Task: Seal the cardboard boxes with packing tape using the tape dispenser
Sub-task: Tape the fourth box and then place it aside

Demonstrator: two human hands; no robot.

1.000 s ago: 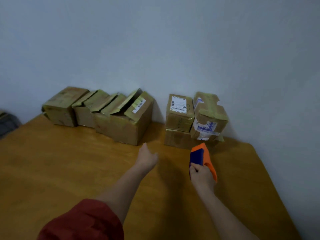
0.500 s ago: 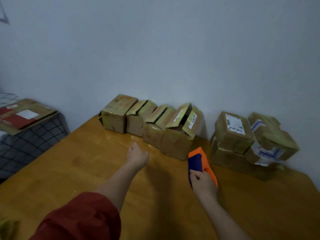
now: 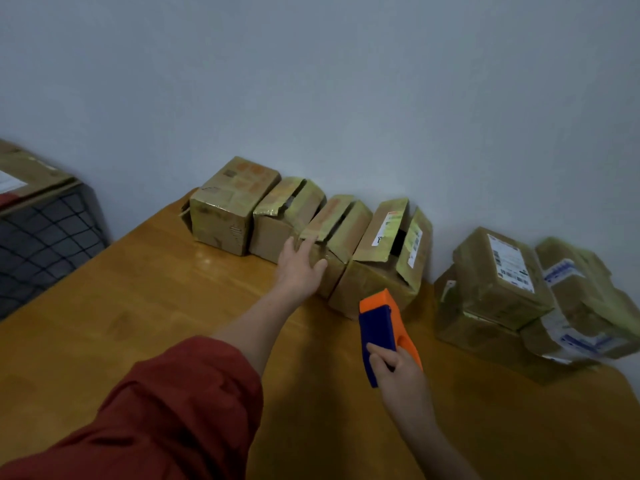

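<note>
Along the wall [image 3: 311, 81] at the back of the bench [image 3: 138, 306], four cardboard boxes [image 3: 232, 202] in a row, three with flaps ajar. Touches the third box [image 3: 346, 226] with left hand [image 3: 299, 268], fingers straight and spread. Grips orange-and-blue tape dispenser [image 3: 379, 323] in right hand [image 3: 398, 374], fingers curled round it, just before the fourth box [image 3: 374, 282]; more stacked boxes [image 3: 498, 271] further right

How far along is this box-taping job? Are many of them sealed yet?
Early, it seems. Done: the leftmost box in the row lies closed, and the stacked boxes at the right look closed too, though tape is hard to make out. In hand: the left hand touches the third box while the right hand grips the tape dispenser. Left: it, the second box and the fourth box all have gaping flaps.
</note>
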